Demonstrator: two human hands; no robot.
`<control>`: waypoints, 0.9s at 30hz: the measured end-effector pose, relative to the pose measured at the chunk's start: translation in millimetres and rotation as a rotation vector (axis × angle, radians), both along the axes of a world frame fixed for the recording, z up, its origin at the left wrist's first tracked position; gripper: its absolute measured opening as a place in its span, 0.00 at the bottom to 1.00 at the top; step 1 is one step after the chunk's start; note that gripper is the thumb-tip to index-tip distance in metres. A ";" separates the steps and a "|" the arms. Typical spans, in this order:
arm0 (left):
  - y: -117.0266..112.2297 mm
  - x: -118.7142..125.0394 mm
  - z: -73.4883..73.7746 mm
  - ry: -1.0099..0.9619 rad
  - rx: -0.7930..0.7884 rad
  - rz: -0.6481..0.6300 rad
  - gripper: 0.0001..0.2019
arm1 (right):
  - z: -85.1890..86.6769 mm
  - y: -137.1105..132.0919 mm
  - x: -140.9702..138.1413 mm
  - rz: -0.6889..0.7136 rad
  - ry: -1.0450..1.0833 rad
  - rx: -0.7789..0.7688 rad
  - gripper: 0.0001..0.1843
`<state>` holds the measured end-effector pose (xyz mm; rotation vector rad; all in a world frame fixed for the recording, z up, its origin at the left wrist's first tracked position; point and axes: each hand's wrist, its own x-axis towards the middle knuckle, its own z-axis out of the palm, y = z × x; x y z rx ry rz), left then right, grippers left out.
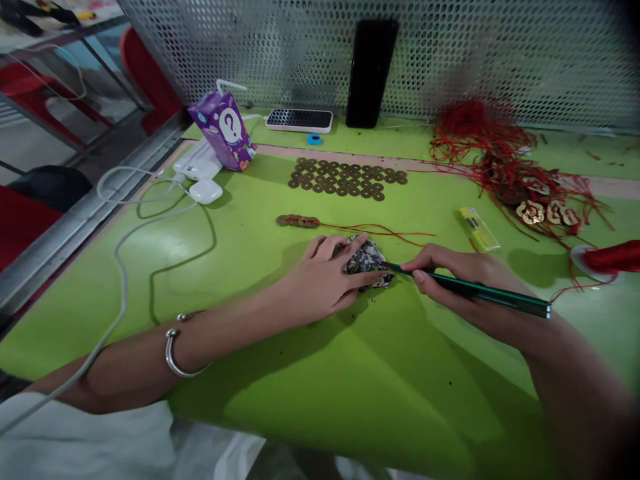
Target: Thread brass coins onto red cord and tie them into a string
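Observation:
My left hand [325, 277] lies over a small dark patterned object [367, 260] on the green table [310, 393], fingers stretched across it and holding it down. My right hand [450, 273] is closed round a long green tool [480, 291], gripped like a pen, its tip touching the patterned object. Just beyond my hands lies a short row of coins strung on red thread [300, 221], the thread trailing to the right.
Several brown coins [347, 179] are laid out in rows farther back. A tangle of red cord with gold ornaments [515, 173] fills the right side, with a red spool [613, 257] and a yellow lighter [479, 229]. A purple carton [225, 130], charger and white cable [150, 220], phones and a mesh wall stand behind.

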<state>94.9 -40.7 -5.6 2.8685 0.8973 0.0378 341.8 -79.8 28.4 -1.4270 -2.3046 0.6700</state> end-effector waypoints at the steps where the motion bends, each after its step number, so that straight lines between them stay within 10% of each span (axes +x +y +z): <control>1: 0.1 -0.1 0.0 -0.002 -0.004 0.000 0.22 | 0.6 -0.3 0.6 0.003 -0.003 0.000 0.11; 17: -2.0 -2.4 0.6 -0.029 0.006 0.007 0.24 | -9.3 0.7 -16.6 -0.215 0.126 0.152 0.11; 27: -3.4 -4.7 4.4 -0.312 -0.175 0.100 0.26 | -33.8 6.3 -34.4 -0.269 0.327 -0.025 0.11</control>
